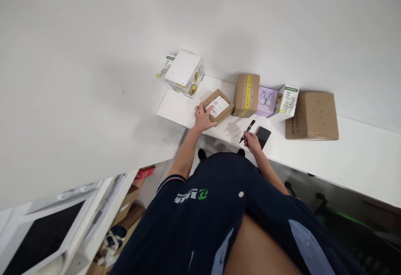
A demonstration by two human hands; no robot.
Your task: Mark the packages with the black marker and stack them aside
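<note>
A small brown cardboard box (231,108) with a white label on top lies on the white table. My left hand (203,119) grips its left end, fingers over the top and left edge, thumb along the near side. My right hand (252,141) is closed around a black marker (249,126) near the table's front edge. The marker's dark tip points down toward me, with no cap on that end. Just right of this hand is a dark phone (264,135), lying flat and partly behind the fingers.
Along the back of the white table (360,158) stand a white avocado-print box (184,68), a yellow-taped brown box (241,93), a purple box (267,100), a white Super Meal box (288,99) and a large brown carton (321,114). Shelves with a dark-screened appliance (44,237) are lower left.
</note>
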